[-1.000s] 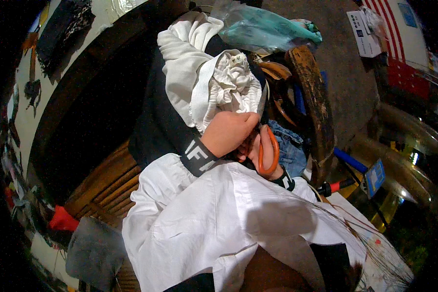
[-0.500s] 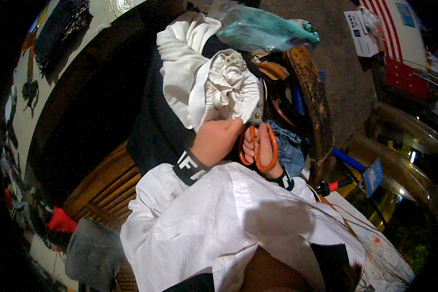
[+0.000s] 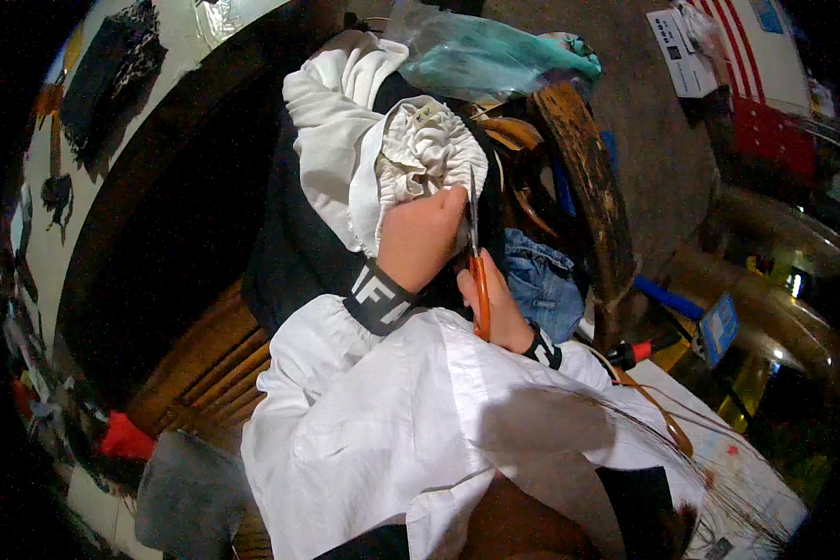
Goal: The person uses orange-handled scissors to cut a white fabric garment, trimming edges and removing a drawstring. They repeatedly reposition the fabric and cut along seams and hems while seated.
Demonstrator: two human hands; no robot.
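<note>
A white garment with a gathered, elastic opening (image 3: pixel 457 154) lies over my lap on black cloth (image 3: pixel 289 233). My left hand (image 3: pixel 418 241) is closed on the near edge of that opening. My right hand (image 3: pixel 502 308) grips a pair of scissors (image 3: pixel 481 291) by the orange handles. The metal blades point away from me, just right of my left fingertips and against the edge of the white cloth. Whether the blades have cloth between them cannot be made out.
Slatted wood (image 3: pixel 196 350) extends to my left, and a worn wooden armrest (image 3: pixel 583 177) stands on the right. Blue denim (image 3: pixel 541 285) lies between it and my right hand. A clear plastic bag with turquoise contents (image 3: pixel 485 61) is beyond the garment. Grey cloth (image 3: pixel 191 490) hangs at lower left.
The scissors have turned from handles facing up to edge-on, with the blades now visible at the cloth's edge. My left hand has moved slightly farther over the opening.
</note>
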